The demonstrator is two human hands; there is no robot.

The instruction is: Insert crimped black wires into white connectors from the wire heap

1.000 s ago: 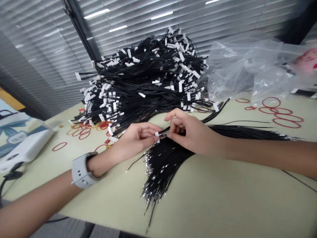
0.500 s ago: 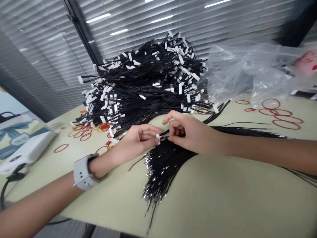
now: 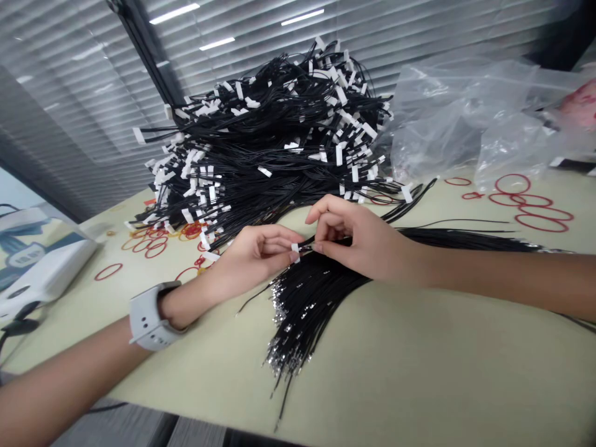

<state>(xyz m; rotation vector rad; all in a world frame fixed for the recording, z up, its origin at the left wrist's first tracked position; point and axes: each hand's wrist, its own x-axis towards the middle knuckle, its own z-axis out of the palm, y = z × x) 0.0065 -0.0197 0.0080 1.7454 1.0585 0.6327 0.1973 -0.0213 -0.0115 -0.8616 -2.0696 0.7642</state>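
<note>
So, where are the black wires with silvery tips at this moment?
In the head view, the wires run across the table from lower middle toward the right, partly hidden by the right hand, in front of the big pile.

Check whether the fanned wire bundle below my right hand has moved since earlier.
No, the fanned wire bundle shows no clear shift against the big wire pile behind it.
</note>
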